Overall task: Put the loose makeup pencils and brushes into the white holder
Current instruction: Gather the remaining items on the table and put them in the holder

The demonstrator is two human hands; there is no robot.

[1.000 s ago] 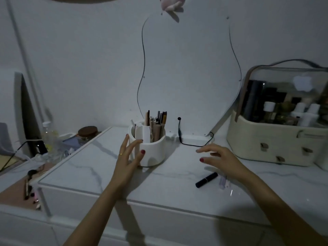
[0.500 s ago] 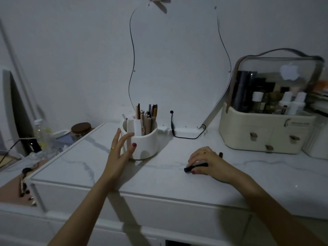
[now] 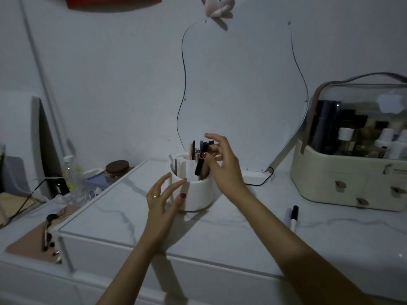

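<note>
The round white holder [image 3: 198, 194] stands on the marble tabletop [image 3: 220, 234], with several pencils and brushes upright inside. My right hand [image 3: 224, 164] is over its right rim, thumb and fingers pinching a black makeup pencil [image 3: 201, 160] whose lower end is inside the holder. My left hand [image 3: 164, 199] rests against the holder's left side with fingers spread, holding nothing. Two loose pens, one black-capped [image 3: 294, 216] and one pale [image 3: 287, 217], lie on the tabletop to the right.
A cream cosmetic case with a clear lid [image 3: 354, 159] stands at the right. A curved mirror [image 3: 240, 91] leans on the wall behind, with a black cable [image 3: 262, 183] at its base. Left, lower down, are a brown-lidded jar [image 3: 116, 169], a bottle and brushes on a pink tray [image 3: 47, 236].
My right hand picked the black pencil off the tabletop and carried it left and up into the holder. The left hand stayed beside the holder.
</note>
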